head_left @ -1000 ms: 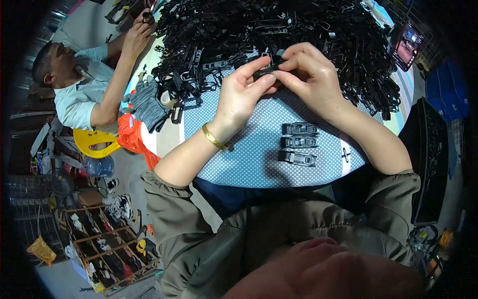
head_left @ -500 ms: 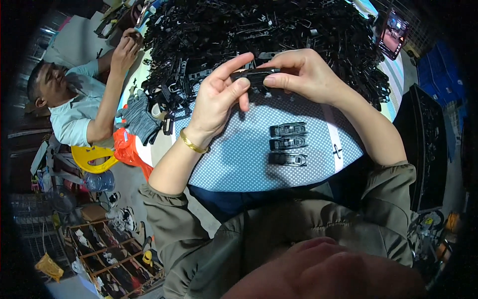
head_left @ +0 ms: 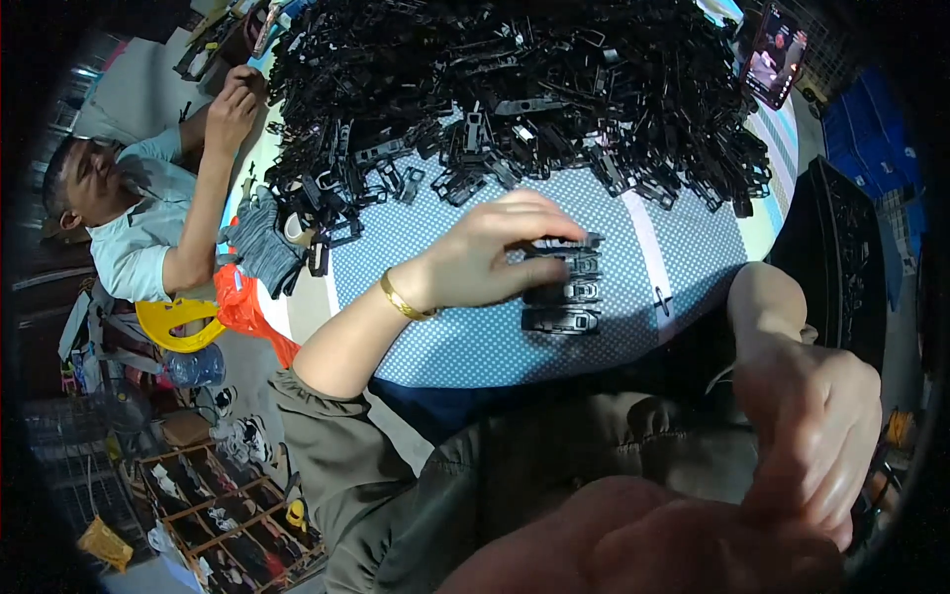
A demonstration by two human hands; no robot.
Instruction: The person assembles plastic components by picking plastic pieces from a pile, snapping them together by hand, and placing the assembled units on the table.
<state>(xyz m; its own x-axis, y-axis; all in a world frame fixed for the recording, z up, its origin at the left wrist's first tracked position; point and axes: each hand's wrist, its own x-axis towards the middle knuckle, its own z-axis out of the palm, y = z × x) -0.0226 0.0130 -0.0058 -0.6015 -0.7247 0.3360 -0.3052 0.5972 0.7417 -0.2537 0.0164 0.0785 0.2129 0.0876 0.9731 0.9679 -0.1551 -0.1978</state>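
Note:
My left hand (head_left: 500, 247), a gold bangle at its wrist, reaches over the cloth. Its thumb and fingers close around a black plastic part (head_left: 579, 241) at the far end of a short row. Below that one lie more black parts of the same long, slotted shape, the nearest (head_left: 561, 322) in plain sight and the middle ones partly behind my thumb. My right hand (head_left: 821, 431) is raised off the table at the lower right, close to the camera. Its fingers are bent and pressed together, with the tips hidden, so what they hold, if anything, cannot be seen.
A large heap of black parts (head_left: 515, 89) covers the table's far side. A thin black piece (head_left: 662, 298) lies on the cloth's white stripe. Grey gloves (head_left: 262, 247) and a red bag (head_left: 240, 302) sit left, near a co-worker (head_left: 148, 213). A phone (head_left: 775, 57) stands far right.
My hands have parted. The left one has come down from the heap's edge to the row, which now has one more part. My right hand has swung back to the lower right.

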